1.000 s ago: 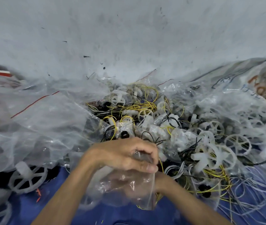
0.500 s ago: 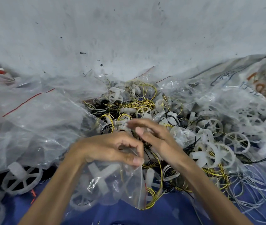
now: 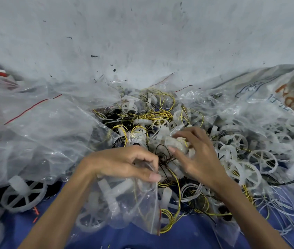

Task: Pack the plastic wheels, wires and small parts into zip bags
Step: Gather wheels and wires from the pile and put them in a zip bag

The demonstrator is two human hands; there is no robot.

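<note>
Clear zip bag (image 3: 122, 211) pinched in left hand (image 3: 122, 164); right hand (image 3: 200, 159) over wires (image 3: 161, 153)

The zip bag (image 3: 128, 209) lies nearest with wheels (image 3: 90, 220) inside; the pile (image 3: 151, 114) behind, loose bags (image 3: 44, 126) left, perhaps a sack (image 3: 277, 90) right.

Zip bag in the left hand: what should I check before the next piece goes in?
1. Left hand grips the zip bag at its mouth: ok.
2. Mouth open wide enough: cannot tell, the fingers cover it.
3. Room left above the white wheels inside: cannot tell.
4. Right hand has a piece held: cannot tell, it is blurred.
5. Black wires clear of the mouth: not ok, they tangle right beside it.
</note>
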